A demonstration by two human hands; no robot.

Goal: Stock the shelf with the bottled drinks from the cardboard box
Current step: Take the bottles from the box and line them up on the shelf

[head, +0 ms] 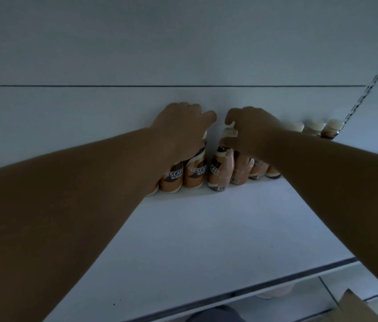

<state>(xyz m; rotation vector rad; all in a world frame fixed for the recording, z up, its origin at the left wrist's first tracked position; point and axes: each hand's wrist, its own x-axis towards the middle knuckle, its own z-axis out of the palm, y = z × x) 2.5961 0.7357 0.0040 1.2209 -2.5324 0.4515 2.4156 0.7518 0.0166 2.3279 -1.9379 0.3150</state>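
A row of orange-and-brown Nescafe coffee bottles [195, 175] stands along the back of the white shelf [206, 228]. My left hand [181, 129] is closed over the tops of the bottles at the row's left end. My right hand [250, 131] grips the cream cap and neck of a bottle [219, 170] near the middle, which tilts slightly. More bottles with cream caps [314, 127] continue to the right, partly hidden behind my right forearm. A corner of the cardboard box [355, 307] shows at the bottom right.
The shelf's white back panel [183, 54] rises behind the bottles. A slotted metal upright [373, 82] runs along the right side. The shelf's dark front edge [276, 283] crosses the lower frame, with the floor below it.
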